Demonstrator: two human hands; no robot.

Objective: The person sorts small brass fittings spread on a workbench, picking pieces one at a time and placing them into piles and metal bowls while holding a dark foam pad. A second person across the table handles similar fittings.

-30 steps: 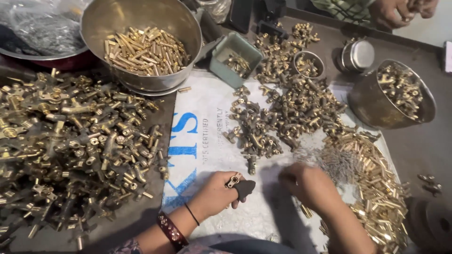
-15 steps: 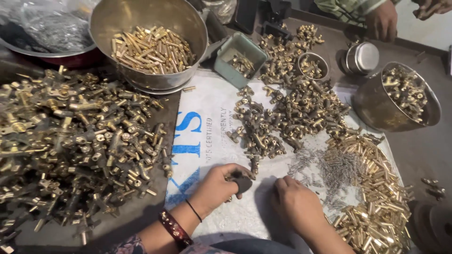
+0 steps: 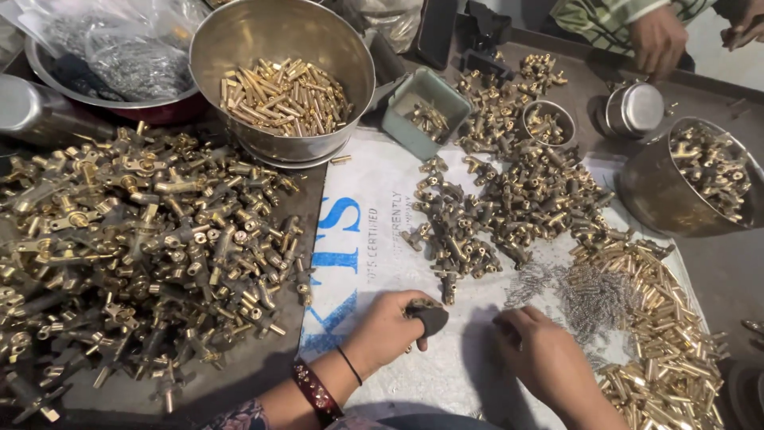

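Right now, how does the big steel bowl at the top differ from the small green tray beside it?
The steel bowl is round, shiny and deep; the green tray is square, dull and shallow. The steel bowl holds a thick heap of straight brass pins; the green tray holds only a few small brass pieces. The steel bowl is much larger. Both stand upright and open on the table.

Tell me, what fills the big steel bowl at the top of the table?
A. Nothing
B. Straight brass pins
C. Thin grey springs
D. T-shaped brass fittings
B: the big steel bowl holds a heap of straight brass pins, with no fittings or springs among them.
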